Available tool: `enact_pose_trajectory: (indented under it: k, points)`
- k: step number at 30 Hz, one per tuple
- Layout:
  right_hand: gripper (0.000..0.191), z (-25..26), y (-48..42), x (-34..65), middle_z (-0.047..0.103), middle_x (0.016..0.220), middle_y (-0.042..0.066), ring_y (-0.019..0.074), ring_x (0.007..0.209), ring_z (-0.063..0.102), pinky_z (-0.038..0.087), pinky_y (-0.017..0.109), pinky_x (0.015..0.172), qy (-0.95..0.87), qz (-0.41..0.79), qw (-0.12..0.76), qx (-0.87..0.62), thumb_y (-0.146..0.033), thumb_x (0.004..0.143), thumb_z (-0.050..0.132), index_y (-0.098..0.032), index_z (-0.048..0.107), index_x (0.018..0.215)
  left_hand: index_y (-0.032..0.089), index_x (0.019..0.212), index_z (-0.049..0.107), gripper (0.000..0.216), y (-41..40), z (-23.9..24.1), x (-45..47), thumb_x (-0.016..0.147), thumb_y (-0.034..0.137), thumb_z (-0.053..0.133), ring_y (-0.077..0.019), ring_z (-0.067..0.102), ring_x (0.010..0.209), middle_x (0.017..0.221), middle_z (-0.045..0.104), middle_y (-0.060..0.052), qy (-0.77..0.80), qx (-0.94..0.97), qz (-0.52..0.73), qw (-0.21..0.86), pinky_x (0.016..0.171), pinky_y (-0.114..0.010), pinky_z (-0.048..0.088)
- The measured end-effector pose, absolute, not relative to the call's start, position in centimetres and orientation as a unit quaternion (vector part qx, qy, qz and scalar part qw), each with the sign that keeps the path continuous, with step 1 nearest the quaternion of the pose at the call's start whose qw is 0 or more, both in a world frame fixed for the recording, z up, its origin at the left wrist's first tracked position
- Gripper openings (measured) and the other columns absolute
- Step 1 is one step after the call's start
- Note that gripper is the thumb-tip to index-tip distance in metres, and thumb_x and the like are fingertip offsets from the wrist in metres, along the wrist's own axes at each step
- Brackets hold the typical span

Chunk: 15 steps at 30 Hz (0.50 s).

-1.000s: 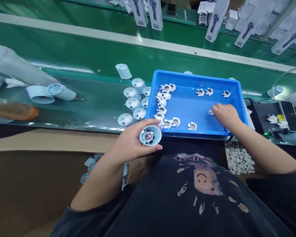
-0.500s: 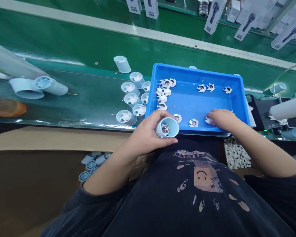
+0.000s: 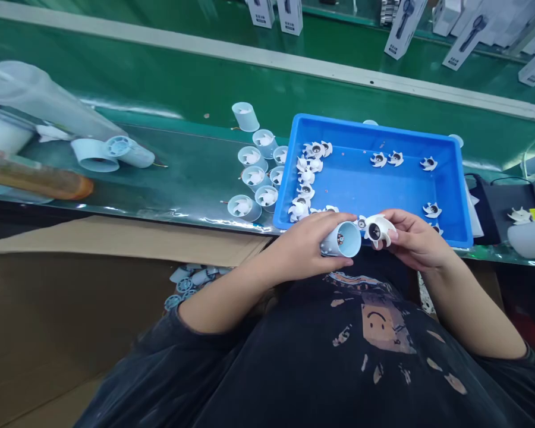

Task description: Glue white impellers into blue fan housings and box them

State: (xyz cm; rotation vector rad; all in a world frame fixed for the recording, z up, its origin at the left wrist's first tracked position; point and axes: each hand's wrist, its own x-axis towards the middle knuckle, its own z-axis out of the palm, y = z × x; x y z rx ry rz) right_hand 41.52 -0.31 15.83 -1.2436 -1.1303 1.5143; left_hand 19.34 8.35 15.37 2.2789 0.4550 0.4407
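My left hand (image 3: 307,244) is closed round a pale blue cylindrical fan housing (image 3: 342,239), its open end turned to the right. Just beside that opening, my right hand (image 3: 412,238) pinches a white fan impeller (image 3: 377,229). Both hands are in front of my chest, at the near edge of a blue tray (image 3: 446,178). Several loose white impellers (image 3: 307,178) lie in the tray.
Several pale blue housings with impellers (image 3: 258,178) stand on the green belt left of the tray. More housings (image 3: 111,153) and a plastic bag lie at far left. A cardboard box (image 3: 71,309) with housings sits below the table. White product boxes (image 3: 401,24) stand beyond.
My right hand has lifted an impeller out of the tray and brought it to the housing. My left hand has moved right and turned the housing's opening toward it.
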Motion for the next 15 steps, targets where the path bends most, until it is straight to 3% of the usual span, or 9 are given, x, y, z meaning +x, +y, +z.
enact_pose_trajectory:
  k: [3,6,10,12,15]
  points:
    - [0.048,16.0,-0.3,41.3,0.059,0.071,-0.002,0.0081,0.063,0.058,0.051,0.019,0.063,-0.451,0.605,0.45,-0.477,-0.059,0.073,0.08,-0.018,0.058,0.085,0.016,0.13,0.052,0.06,8.4,15.4,19.7,0.08,0.037,0.078,-0.0303,0.059,0.119,0.128,0.064,-0.012,0.157,0.907,0.195,0.34,0.1,-0.043,0.049]
    - [0.03,16.5,-0.6,40.8,0.063,0.082,0.001,0.0085,0.07,0.059,0.049,0.019,0.066,-0.49,0.551,0.458,-0.496,-0.04,0.077,0.082,-0.018,0.065,0.089,0.015,0.127,0.052,0.054,8.1,15.0,20.0,0.083,0.037,0.075,-0.0286,0.064,0.112,0.121,0.067,-0.012,0.146,0.918,0.222,0.293,0.097,-0.043,0.052]
    - [0.004,17.6,-0.9,39.5,0.06,0.083,0.002,0.0109,0.076,0.056,0.044,0.023,0.069,-0.723,0.229,0.385,-0.526,-0.019,0.085,0.073,-0.018,0.071,0.088,0.016,0.125,0.05,0.033,7.0,14.0,20.5,0.094,0.026,0.058,-0.0229,0.065,0.11,0.116,0.069,-0.011,0.113,0.917,0.321,0.208,0.101,-0.041,0.052]
    - [0.013,17.9,-0.8,38.9,0.055,0.078,0.003,0.0114,0.075,0.054,0.041,0.023,0.065,-0.778,0.125,0.361,-0.499,-0.023,0.092,0.066,-0.016,0.069,0.081,0.014,0.126,0.048,0.032,6.2,13.8,20.7,0.096,0.022,0.052,-0.0215,0.065,0.111,0.115,0.069,-0.012,0.109,0.908,0.368,0.171,0.101,-0.04,0.053]
    - [0.025,18.1,-0.4,38.5,0.048,0.077,0.003,0.0109,0.072,0.05,0.041,0.022,0.061,-0.783,0.095,0.366,-0.495,-0.031,0.098,0.058,-0.016,0.069,0.082,0.015,0.13,0.046,0.034,5.3,14.1,21.0,0.097,0.023,0.051,-0.0205,0.065,0.111,0.117,0.069,-0.011,0.136,0.893,0.401,0.153,0.101,-0.038,0.054]
